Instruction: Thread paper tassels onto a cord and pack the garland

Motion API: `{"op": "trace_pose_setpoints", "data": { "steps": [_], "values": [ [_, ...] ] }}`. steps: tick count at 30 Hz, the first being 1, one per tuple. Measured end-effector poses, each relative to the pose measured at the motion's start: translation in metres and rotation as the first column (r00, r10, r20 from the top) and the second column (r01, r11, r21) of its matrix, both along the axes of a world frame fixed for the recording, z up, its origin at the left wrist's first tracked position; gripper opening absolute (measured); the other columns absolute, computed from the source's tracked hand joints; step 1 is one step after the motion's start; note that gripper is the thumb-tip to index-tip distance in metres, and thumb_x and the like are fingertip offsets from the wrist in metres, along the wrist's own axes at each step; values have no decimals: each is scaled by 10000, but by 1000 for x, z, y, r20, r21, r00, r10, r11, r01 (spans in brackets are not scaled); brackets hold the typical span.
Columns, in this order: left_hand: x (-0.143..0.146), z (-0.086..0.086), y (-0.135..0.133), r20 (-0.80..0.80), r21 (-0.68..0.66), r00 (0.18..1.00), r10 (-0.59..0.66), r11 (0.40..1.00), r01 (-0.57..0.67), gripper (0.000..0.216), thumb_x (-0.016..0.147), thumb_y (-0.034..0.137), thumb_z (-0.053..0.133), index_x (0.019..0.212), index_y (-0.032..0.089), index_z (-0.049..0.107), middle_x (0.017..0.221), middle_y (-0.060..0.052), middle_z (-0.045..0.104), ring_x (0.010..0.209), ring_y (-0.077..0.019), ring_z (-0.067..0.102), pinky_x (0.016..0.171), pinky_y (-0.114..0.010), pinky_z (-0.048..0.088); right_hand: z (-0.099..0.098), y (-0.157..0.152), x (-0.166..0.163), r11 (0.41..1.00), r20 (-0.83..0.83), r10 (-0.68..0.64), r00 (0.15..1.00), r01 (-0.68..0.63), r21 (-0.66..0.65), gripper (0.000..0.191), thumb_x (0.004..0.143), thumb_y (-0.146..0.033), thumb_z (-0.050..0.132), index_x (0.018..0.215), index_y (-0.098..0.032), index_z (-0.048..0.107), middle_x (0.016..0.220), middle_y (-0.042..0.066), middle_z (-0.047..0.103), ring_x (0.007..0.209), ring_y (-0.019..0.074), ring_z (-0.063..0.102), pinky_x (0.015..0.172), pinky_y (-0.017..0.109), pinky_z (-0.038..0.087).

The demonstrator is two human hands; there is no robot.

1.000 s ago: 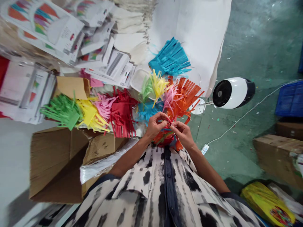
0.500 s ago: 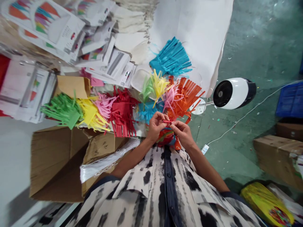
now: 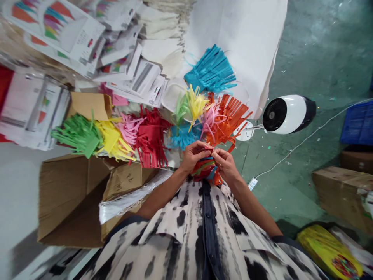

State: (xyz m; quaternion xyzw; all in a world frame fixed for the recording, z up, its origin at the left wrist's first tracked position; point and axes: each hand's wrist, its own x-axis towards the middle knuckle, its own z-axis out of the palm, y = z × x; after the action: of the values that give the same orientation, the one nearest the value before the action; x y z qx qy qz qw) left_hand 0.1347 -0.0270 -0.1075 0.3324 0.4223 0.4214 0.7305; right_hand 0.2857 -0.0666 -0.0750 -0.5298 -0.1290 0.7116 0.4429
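1. From where I stand, everything centres on a little red strip (image 3: 207, 148), held up between the two hands, just in front of the shirt (image 3: 189, 221).
2. What shows of it runs roughly left to right, from one hand to the other; the fingers cover most of it, so I can't be sure of its full length or exact slant.
3. The left hand (image 3: 192, 158) pinches it from the left, thumb against fingers; the right hand (image 3: 226, 165) pinches from the right, their fingertips almost meeting. Neither hand looks nearer to it.
4. Beneath, close against the shirt, lies a mixed-colour bundle (image 3: 202, 171); whether it joins the strip I can't tell.
5. Just beyond the hands are an orange tassel (image 3: 225, 120), a pink tassel (image 3: 210, 118) and a blue fringe (image 3: 185, 136). A larger blue tassel (image 3: 211, 70) lies farther off on the white surface (image 3: 236, 23).
6. To the left, green, yellow, pink and red fringes line the near edge, with printed packets (image 3: 67, 35) heaped at far left.
7. An open carton (image 3: 62, 182) stands near left; to the right, a fan (image 3: 291, 114) stands over the green floor (image 3: 291, 175).
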Motion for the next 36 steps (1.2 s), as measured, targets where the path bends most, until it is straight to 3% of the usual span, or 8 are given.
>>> {"op": "trace_pose_setpoints", "data": {
  "steps": [5,10,18,23,28,31,36],
  "values": [
    [3,-3,-2,-53,-49,999,14,999,-16,277,766,375,903,893,189,741,956,-51,809,885,-191,759,883,-365,606,-5,-1,0,1000,36,-4,999,3,9,424,687,-532,910,769,-223,630,682,-42,570,543,86,409,494,231,358],
    [3,0,-1,-34,2,999,10,1000,-10,293,751,396,912,861,196,729,964,-43,784,922,-189,742,907,-366,601,-11,-3,0,999,53,17,998,-19,33,410,730,-543,888,782,-224,635,630,-63,503,511,77,347,476,233,323],
    [-2,-3,3,-70,-58,988,-138,989,134,319,828,486,839,882,186,747,913,-30,751,842,-156,696,837,-301,570,-15,-8,4,998,14,54,998,-54,36,381,771,-530,876,792,-218,659,650,-56,549,521,77,403,490,225,354],
    [-12,-4,18,-105,66,966,-238,967,245,426,955,588,659,815,186,657,899,-47,719,856,-162,675,856,-303,542,-15,-4,6,990,113,122,986,-129,62,396,746,-558,882,783,-212,695,719,-23,637,615,103,501,571,236,405],
    [-18,-4,31,-287,183,921,-262,929,321,434,987,612,590,850,200,612,848,-22,669,832,-163,649,823,-300,523,-16,-2,7,961,214,169,962,-209,181,366,770,-551,862,756,-215,715,1024,46,729,1010,203,640,867,298,494],
    [-18,-5,33,-320,233,907,-272,906,354,429,1016,589,549,857,193,596,853,-12,651,832,-151,641,839,-294,512,-17,-3,7,957,255,164,953,-216,192,371,777,-556,851,756,-212,714,983,40,694,975,197,625,882,307,484],
    [-20,-6,35,-366,249,870,-331,866,434,414,1020,562,553,853,186,593,769,2,632,714,-133,588,736,-279,479,-17,-2,12,962,280,159,947,-212,173,371,786,-545,842,762,-206,695,937,27,636,859,165,574,762,279,467]
  ]
}}
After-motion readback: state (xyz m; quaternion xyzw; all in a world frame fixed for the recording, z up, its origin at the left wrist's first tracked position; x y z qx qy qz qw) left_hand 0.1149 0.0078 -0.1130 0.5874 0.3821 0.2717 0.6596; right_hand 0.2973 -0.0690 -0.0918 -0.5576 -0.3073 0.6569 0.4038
